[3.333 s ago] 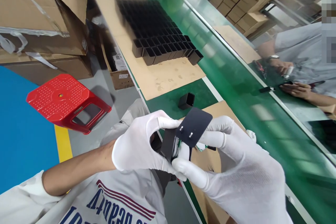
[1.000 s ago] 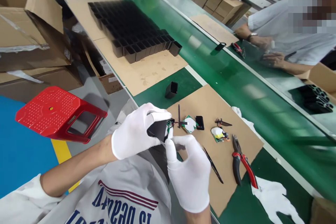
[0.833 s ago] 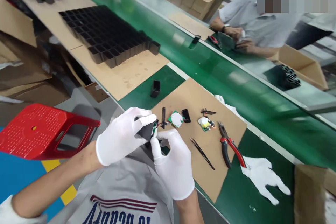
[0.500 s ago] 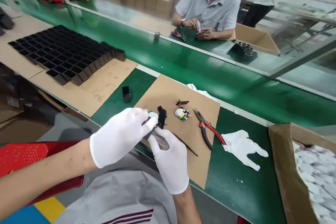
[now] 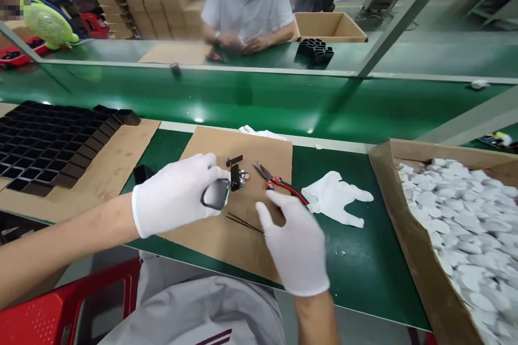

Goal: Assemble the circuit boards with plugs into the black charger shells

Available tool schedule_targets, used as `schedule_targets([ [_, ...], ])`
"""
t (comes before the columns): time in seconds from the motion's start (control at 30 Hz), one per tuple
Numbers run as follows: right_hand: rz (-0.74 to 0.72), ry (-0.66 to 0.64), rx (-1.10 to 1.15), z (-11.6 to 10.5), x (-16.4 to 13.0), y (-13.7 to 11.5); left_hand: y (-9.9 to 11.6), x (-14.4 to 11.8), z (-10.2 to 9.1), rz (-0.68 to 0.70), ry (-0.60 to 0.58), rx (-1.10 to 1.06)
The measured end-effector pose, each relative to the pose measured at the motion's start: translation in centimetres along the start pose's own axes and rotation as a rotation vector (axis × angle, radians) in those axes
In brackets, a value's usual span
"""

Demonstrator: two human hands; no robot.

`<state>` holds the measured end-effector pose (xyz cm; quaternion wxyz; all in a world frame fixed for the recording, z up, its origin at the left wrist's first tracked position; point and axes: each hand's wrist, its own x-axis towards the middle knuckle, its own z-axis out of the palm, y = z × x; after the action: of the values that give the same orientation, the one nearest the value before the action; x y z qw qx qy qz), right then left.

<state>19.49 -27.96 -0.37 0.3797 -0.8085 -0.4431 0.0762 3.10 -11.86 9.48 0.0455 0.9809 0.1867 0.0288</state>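
My left hand (image 5: 182, 191), in a white glove, is closed around a small black plastic case (image 5: 216, 195) with a greyish face. A dark part (image 5: 235, 177) shows just beyond its fingertips; whether it is joined to the case I cannot tell. My right hand (image 5: 298, 242), also gloved, is empty with thumb and fingers apart, close to the handles of the red-and-black pliers (image 5: 290, 188). Tweezers (image 5: 243, 221) lie on the cardboard sheet (image 5: 226, 250) between my hands. A small circuit board (image 5: 244, 177) sits behind the dark part.
Rows of black cases (image 5: 52, 145) stand on cardboard at left, one loose case (image 5: 142, 173) nearer. A limp white glove (image 5: 335, 199) lies right of the pliers. Farther right is a carton (image 5: 399, 221) of white pieces. Across the green bench sits a co-worker (image 5: 249, 16).
My right hand has let go of the case and moved right, opening near the pliers. My left hand keeps the case, now turned. The view has swung right.
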Motion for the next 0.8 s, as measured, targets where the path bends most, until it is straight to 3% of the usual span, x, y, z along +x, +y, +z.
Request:
schedule_targets([
  [0.1, -0.097, -0.047, -0.551, -1.0, 2.0, 2.6, -1.1, 0.3, 1.9, -0.182, 0.006, -0.258],
  [0.2, -0.138, -0.107, -0.655, -0.5, 3.0, 3.7, -1.3, 0.2, 3.3, -0.189, 0.024, -0.383],
  [0.33, -0.153, 0.014, -0.403, -0.5, 2.4, 4.8, -1.4, -0.6, 3.8, -0.116, 0.090, -0.374],
  [0.47, -0.071, -0.032, 0.024, -3.3, 0.5, 5.8, -2.1, -1.7, 3.7, -0.074, 0.150, -0.310],
  [0.63, -0.204, -0.163, 0.183, -6.4, -1.4, 4.7, -2.7, -2.5, 3.7, 0.017, 0.225, -0.233],
  [0.8, -0.199, -0.267, 0.185, -5.8, -1.6, 3.2, -2.5, -2.4, 3.7, 0.037, 0.191, -0.171],
])
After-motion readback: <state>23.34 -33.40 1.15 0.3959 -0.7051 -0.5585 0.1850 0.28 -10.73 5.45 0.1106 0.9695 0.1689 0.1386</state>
